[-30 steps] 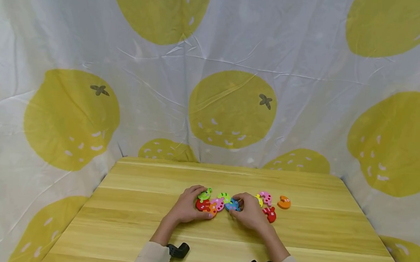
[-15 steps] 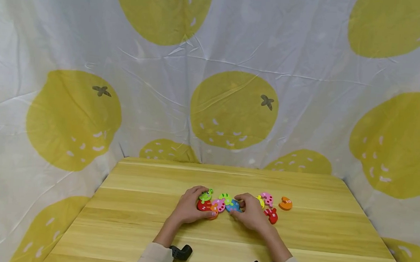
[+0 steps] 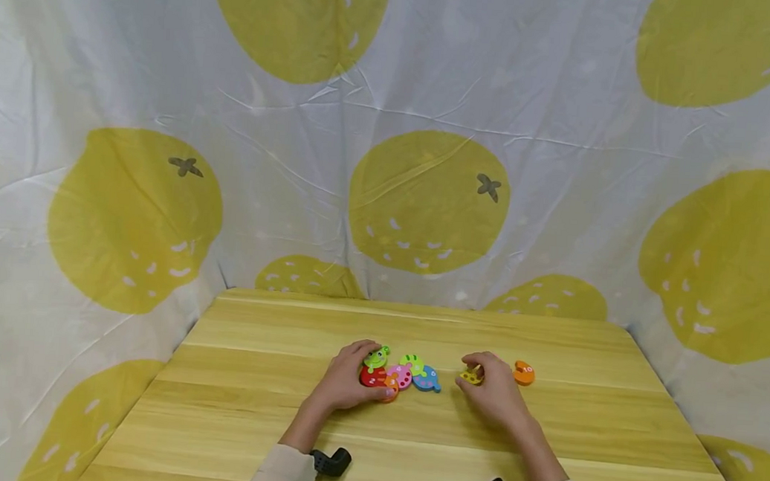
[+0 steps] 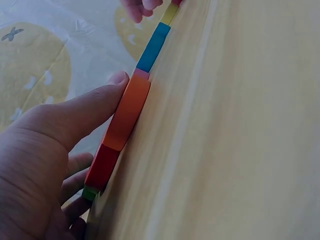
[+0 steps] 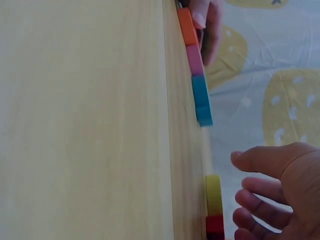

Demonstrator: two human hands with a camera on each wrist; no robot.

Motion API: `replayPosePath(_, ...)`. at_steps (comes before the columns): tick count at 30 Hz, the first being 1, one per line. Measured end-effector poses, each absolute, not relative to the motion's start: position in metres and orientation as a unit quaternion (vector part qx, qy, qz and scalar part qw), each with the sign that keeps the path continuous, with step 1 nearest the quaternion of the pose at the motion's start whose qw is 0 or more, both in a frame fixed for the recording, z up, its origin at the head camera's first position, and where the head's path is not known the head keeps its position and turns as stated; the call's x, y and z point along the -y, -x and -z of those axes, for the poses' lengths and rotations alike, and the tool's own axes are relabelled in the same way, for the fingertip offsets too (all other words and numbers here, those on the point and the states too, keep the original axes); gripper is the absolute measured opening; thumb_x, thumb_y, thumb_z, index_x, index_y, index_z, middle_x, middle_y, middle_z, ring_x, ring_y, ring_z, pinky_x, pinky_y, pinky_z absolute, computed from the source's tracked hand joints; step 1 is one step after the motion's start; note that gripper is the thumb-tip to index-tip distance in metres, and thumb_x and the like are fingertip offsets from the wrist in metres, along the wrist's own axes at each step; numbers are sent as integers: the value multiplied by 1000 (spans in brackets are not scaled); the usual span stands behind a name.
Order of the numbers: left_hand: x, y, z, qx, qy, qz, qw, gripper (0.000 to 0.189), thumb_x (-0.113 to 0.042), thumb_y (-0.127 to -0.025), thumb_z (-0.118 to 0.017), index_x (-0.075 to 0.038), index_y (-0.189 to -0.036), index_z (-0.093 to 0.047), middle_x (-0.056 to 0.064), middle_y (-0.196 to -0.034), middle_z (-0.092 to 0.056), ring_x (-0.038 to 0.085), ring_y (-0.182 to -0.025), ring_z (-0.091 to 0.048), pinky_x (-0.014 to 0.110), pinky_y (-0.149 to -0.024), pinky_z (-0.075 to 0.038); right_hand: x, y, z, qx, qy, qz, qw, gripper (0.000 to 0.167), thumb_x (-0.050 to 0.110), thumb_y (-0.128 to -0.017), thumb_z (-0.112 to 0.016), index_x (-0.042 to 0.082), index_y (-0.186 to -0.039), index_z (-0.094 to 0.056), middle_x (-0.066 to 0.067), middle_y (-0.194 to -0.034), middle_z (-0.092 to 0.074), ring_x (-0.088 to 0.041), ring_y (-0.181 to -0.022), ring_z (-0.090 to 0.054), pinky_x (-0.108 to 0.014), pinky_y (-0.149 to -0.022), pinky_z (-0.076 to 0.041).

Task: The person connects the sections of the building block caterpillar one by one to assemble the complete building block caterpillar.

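Observation:
Several numbered caterpillar puzzle pieces lie joined on the table in the head view: a green face piece [image 3: 377, 358], a red 2 [image 3: 370, 377], an orange 3 [image 3: 390, 392], a pink 4 [image 3: 400, 376], a light green piece [image 3: 411, 361] and a blue piece [image 3: 425, 379] at the right end. My left hand [image 3: 346, 379] holds the face end, its thumb on the orange piece [image 4: 127, 112] and its fingers by the face. My right hand [image 3: 498, 390] hovers over a yellow spotted piece [image 3: 472, 375], thumb and fingers spread. The right wrist view shows a gap between them.
An orange piece marked 10 [image 3: 524, 373] lies right of my right hand. Beside the yellow piece sits a red piece [image 5: 215, 225], seen in the right wrist view. The wooden table [image 3: 272, 322] meets a lemon-print cloth [image 3: 548, 207] at its back and sides.
My right hand has left the blue piece and moved right to the yellow one. It now covers the loose pink and red pieces in the head view. The left hand stays put.

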State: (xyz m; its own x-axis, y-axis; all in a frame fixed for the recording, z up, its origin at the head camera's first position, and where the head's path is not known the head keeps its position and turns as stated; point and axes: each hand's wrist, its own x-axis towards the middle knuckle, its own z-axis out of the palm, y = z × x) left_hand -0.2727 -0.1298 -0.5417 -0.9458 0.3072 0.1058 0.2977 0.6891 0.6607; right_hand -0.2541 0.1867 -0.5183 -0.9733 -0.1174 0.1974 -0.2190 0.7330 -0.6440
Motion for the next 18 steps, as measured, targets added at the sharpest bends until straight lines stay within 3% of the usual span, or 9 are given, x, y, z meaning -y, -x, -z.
replayPosePath(6, 132, 273, 541, -917, -171, -360, 9, 93, -55, -74, -87, -19, -152, -51, 8, -159, -44, 36, -147, -39, 63, -115, -37, -201, 254, 522, 931, -95, -346, 71, 41, 16, -85, -85, 2, -121, -71, -13, -119, -64, -19, -83, -54, -28, -72, -45)
replayPosePath(18, 143, 273, 541, -913, -225, -339, 18, 100, -62, -67, -89, -22, -152, -52, 6, -162, -40, 38, -151, -32, 66, -116, -35, -211, 252, 528, 942, -117, -308, 57, 42, 18, -84, -85, 4, -121, -72, -13, -122, -68, -27, -104, -59, -44, -90, -51)
